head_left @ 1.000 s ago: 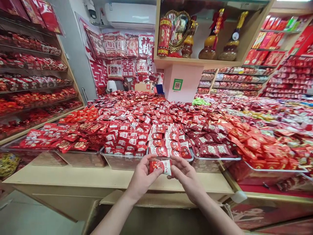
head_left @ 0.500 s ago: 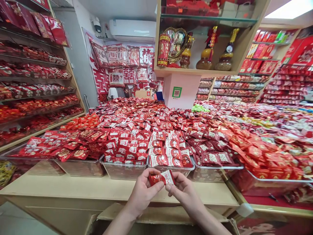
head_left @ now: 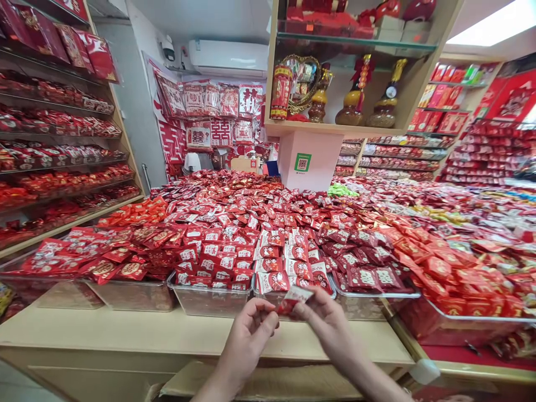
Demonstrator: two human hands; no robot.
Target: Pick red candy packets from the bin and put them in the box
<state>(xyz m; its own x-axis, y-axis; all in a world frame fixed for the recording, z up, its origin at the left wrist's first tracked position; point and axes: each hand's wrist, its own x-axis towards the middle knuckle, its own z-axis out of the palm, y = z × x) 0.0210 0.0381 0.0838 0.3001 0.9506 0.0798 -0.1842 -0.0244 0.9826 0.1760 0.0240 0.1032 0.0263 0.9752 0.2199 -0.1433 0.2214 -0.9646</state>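
Note:
A small red-and-white wrapped candy packet (head_left: 295,297) is held up in front of the bins, tilted and blurred. My right hand (head_left: 329,321) is closed on it, thumb in front and fingers behind. The fingers of my left hand (head_left: 253,332) are curled, thumb and index together at the packet's lower left corner. Just behind the hands, a clear plastic bin (head_left: 256,290) holds rows of similar red-and-white packets (head_left: 271,266).
More clear bins (head_left: 213,298) of red packets line the pale counter (head_left: 125,329). An open cardboard box (head_left: 259,382) sits below its edge. A shelf cabinet (head_left: 339,129) overhangs the heaped packets, and stocked shelves (head_left: 62,162) stand at the left.
The packet has shifted slightly right and tilted, its right end higher. My left hand has moved from its front to its left corner. The view has tipped up slightly.

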